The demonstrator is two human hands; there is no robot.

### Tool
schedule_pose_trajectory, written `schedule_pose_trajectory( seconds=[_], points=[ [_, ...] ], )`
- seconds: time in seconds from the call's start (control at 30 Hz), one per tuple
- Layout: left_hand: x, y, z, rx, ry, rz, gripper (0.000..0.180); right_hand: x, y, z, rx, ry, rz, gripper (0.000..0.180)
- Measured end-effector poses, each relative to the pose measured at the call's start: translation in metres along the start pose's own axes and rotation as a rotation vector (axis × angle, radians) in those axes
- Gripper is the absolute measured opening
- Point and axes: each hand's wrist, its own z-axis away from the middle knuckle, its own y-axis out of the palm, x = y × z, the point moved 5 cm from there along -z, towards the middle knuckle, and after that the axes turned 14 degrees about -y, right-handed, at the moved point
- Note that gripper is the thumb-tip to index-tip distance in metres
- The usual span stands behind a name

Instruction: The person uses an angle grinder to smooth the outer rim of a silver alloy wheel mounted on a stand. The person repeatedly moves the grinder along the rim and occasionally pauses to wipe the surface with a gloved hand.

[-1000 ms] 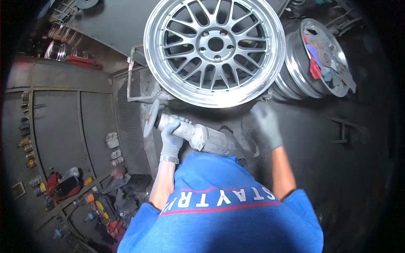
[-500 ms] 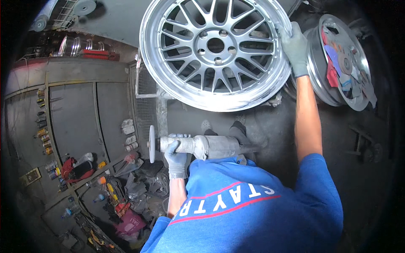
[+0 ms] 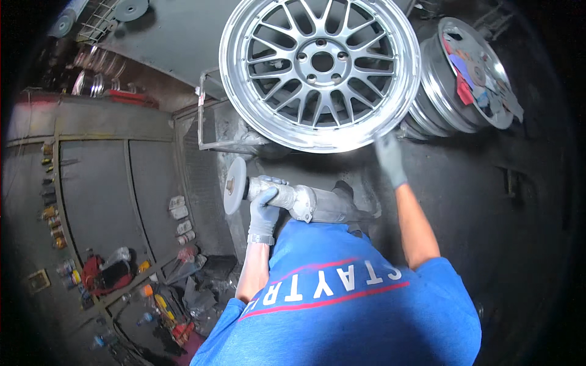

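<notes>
My left hand (image 3: 264, 213), in a grey glove, is wrapped around the taped neck of a grey power polisher (image 3: 329, 204). The tool lies level across the front of my waist, its pale round disc (image 3: 234, 188) pointing left and slightly turned toward view. A silver multi-spoke alloy wheel rim (image 3: 332, 140) with a bright polished lip fills the top centre. At the lower right edge of that lip is my gloved right hand (image 3: 389, 160). Motion smears its fingers, so whether they touch or grip the lip is unclear.
More wheel rims (image 3: 433, 91) stand at the right, the outer one holding coloured cloths and abrasive pieces (image 3: 473, 73). A metal frame (image 3: 202, 116) sits left of the main wheel. Bottles, bags and tools clutter the lower left, including a red bag (image 3: 101, 274).
My right hand has moved down and left, from the wheel's right side to its lower right edge. The polisher has tilted, showing more of the disc's face. The view has shifted somewhat.
</notes>
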Motion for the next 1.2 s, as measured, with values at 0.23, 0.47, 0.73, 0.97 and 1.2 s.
schedule_pose_trajectory(
  seconds=[0.23,0.47,0.73,0.97,1.2],
  points=[
    [-0.007,-0.018,-0.021,0.12,-0.219,-0.006,0.037,0.101,0.058,0.222,0.756,0.464,-0.282,0.11],
    [0.024,0.023,-0.054,-0.05,-0.38,-0.064,0.015,0.07,0.033,0.267,0.561,0.481,-0.441,0.091],
    [0.108,0.122,-0.083,0.033,-0.278,-0.302,0.037,0.115,-0.101,0.264,0.382,0.593,-0.534,0.068],
    [0.166,0.182,-0.096,0.038,-0.322,-0.298,0.045,0.133,-0.177,0.245,0.294,0.629,-0.339,0.066],
    [0.171,0.178,-0.099,0.122,-0.379,-0.118,0.039,0.175,-0.152,0.247,0.153,0.655,-0.485,0.069]
  ],
)
